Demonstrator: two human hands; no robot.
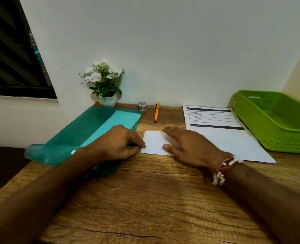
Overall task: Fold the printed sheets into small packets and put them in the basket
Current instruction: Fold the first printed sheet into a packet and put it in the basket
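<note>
A small folded white packet (153,141) lies flat on the wooden worktop (145,194), in the middle between the two hands. The left hand (117,144) has its fingers curled, and its thumb and forefinger meet at the packet's left edge, pinching it. The right hand (188,147) lies spread with its fingers straight, pressing flat on the right part of the packet, the thumb resting near its front edge. A red and white beaded bracelet (224,167) sits on the right wrist.

Just right of the packet lies a stack of printed sheets (223,136), text side up, its far corner tucked beside the lime green basket (279,127) at the worktop's right end. No packets can be seen in the basket. A teal plastic folder (85,132) lies under and left of the left hand. Along the wall stand a white pot of artificial flowers (107,85), a roll of patterned tape (142,106) and an orange pen (156,112).
</note>
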